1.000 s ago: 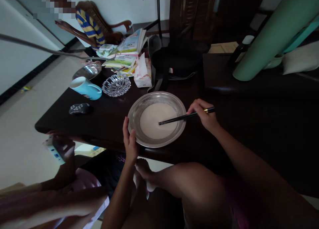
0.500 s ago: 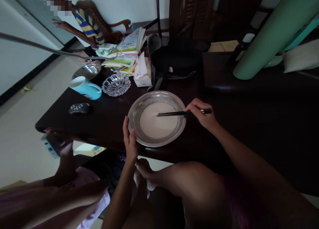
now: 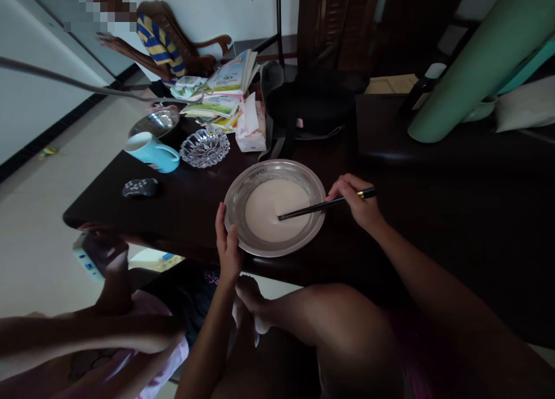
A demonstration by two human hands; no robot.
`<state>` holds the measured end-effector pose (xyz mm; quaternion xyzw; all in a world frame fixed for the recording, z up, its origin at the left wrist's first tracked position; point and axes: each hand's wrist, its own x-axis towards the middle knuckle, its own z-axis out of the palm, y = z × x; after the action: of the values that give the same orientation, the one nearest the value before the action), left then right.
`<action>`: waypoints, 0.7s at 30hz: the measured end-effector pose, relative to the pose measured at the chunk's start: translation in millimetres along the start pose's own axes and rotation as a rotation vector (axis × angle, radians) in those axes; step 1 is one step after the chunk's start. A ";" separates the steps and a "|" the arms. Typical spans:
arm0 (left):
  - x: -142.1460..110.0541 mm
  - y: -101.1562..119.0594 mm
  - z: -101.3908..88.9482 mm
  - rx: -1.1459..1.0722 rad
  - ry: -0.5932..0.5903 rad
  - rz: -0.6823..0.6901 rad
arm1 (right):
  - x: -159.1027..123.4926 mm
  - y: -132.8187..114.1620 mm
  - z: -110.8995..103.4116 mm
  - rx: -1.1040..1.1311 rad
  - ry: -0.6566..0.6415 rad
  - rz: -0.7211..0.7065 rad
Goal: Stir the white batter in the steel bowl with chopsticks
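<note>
A wide metal bowl point(image 3: 235, 228) stands near the front edge of the dark table, with a pale, milky batter point(image 3: 271, 208) in it. My left hand point(image 3: 228, 246) grips the bowl's left rim, thumb and fingers closed on it. In my right hand point(image 3: 355, 199), to the right of the bowl, is a pair of black chopsticks point(image 3: 316, 207) with gold bands near the upper ends. Their tips dip into the batter close to its middle, and the sticks slant down to the left across the right rim.
Left of the bowl are a game controller point(image 3: 140, 187), a light-blue mug point(image 3: 151, 153), a glass dish point(image 3: 204, 148) and another metal bowl point(image 3: 151, 123). Behind lie a tissue pack point(image 3: 251, 132), books point(image 3: 229, 78) and a black bag point(image 3: 310, 107). One person sits at lower left, another at the back.
The chopstick tips have moved toward the front of the bowl through the batter, and the sticks now slant more. My left hand still holds the rim.
</note>
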<state>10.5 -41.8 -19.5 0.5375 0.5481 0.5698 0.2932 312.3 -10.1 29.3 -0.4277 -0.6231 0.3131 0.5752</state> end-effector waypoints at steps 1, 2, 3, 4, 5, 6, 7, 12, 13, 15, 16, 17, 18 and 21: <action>-0.1 -0.6 -0.1 0.001 0.001 0.002 | -0.2 -0.2 0.5 -0.020 -0.055 -0.014; -0.2 -1.0 -0.3 0.003 0.002 0.004 | -0.2 -0.1 0.7 -0.048 -0.095 -0.029; -0.3 -1.4 -0.4 0.005 0.003 0.005 | 0.0 0.1 0.6 -0.070 -0.101 -0.037; -0.4 -1.5 -0.5 0.007 0.002 0.008 | 0.3 0.5 0.2 -0.078 -0.073 -0.034; -0.6 -1.4 -0.6 0.008 0.000 0.008 | 0.6 0.9 -0.4 -0.069 -0.021 -0.023; -0.7 -1.1 -0.5 0.008 -0.003 0.006 | 0.8 1.1 -0.9 -0.048 0.033 -0.005; -0.9 -0.5 -0.5 0.008 -0.007 0.001 | 1.0 1.1 -1.3 -0.024 0.064 0.011; -1.6 2.3 0.1 0.007 -0.007 -0.014 | 0.3 -0.8 0.3 -0.070 -0.116 -0.027; -1.6 2.4 0.1 0.008 -0.004 -0.014 | 0.3 -1.0 0.3 -0.093 -0.114 -0.036; -1.5 2.2 0.2 0.013 -0.003 -0.015 | 0.7 -0.7 -0.2 -0.090 -0.021 -0.022; -1.4 2.0 0.1 0.016 -0.002 -0.015 | 0.9 -0.4 -0.5 -0.066 0.034 -0.004; -1.2 1.8 0.1 0.017 -0.002 -0.014 | 1.0 -0.2 -0.7 -0.039 0.067 0.011; -1.0 1.6 0.0 0.016 -0.003 -0.014 | 1.0 -0.2 -0.7 -0.018 0.066 0.015; -0.4 1.3 -0.1 0.011 0.002 -0.011 | 0.8 -0.8 0.0 -0.054 -0.067 -0.029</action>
<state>10.8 -42.5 -18.4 0.5358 0.5543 0.5656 0.2928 312.2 -9.7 30.3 -0.4233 -0.6565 0.3020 0.5465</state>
